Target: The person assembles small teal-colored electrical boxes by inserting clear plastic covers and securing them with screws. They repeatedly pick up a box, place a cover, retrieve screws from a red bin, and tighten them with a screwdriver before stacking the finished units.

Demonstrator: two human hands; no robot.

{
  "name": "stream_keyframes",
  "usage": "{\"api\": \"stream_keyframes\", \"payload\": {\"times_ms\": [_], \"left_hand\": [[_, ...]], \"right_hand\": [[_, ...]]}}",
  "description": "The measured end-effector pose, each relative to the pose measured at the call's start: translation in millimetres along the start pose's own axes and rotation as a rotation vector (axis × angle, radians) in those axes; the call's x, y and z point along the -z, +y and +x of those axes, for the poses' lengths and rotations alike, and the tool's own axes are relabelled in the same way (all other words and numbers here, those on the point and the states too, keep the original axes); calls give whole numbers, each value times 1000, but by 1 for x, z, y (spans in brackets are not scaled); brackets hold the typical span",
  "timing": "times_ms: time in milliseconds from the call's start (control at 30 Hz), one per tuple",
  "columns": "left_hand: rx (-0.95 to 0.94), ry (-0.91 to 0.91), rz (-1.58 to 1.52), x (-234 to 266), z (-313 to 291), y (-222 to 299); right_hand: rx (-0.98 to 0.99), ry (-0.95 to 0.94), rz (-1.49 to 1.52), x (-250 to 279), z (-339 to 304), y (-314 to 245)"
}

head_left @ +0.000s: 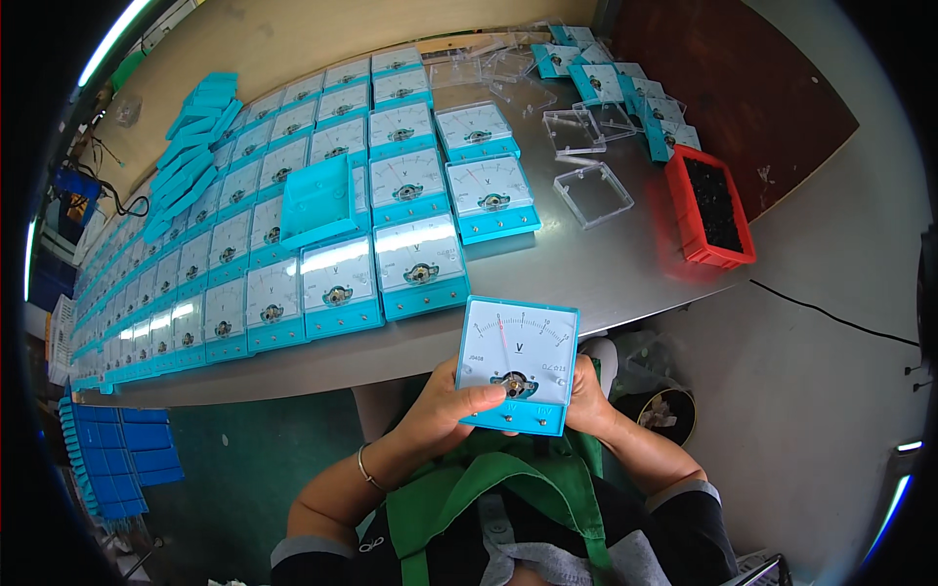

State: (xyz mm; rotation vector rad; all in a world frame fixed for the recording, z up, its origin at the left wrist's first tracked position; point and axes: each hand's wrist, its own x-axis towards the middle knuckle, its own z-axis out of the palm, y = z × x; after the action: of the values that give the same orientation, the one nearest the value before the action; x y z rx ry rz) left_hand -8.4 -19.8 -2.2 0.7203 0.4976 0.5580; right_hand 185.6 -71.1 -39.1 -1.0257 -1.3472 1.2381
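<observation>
Both of my hands hold an analog voltmeter [520, 342] with a white dial, a red needle and a turquoise case, above my lap just off the table's front edge. My left hand [451, 402] grips its lower left side, thumb pressed near the round metal movement [515, 385] at the dial's bottom. My right hand [586, 398] closes round the lower right side, its fingers partly hidden behind the case. Whether a clear cover sits over this dial, I cannot tell. Nearest to it on the table stands another voltmeter [418, 256] at the end of the front row.
Rows of voltmeters cover the left of the metal table [576, 278]. A turquoise case [319, 200] lies on top of them; more cases [191, 161] are stacked behind. Clear covers [593, 193] lie at right, near a red bin [718, 249] of small black parts. Blue crates [122, 454] stand below left.
</observation>
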Motion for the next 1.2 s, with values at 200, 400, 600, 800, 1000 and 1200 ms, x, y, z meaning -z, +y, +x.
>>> {"api": "stream_keyframes", "payload": {"times_ms": [200, 400, 600, 800, 1000, 1200], "left_hand": [[-24, -28, -32, 12, -5, 6], [-351, 86, 328, 24, -4, 15], [-877, 272, 289, 38, -5, 35], [-955, 553, 305, 72, -47, 53], [-768, 457, 261, 69, -60, 53], [-617, 265, 179, 64, -52, 31]], "right_hand": [[-338, -3, 310, 14, 7, -7], [63, -71, -275, 9, 38, -55], [727, -222, -1046, -49, 101, -91], [735, -450, -862, -100, 146, -82], [758, -101, -1224, -117, 257, -18], [601, -105, -872, -75, 213, -64]]}}
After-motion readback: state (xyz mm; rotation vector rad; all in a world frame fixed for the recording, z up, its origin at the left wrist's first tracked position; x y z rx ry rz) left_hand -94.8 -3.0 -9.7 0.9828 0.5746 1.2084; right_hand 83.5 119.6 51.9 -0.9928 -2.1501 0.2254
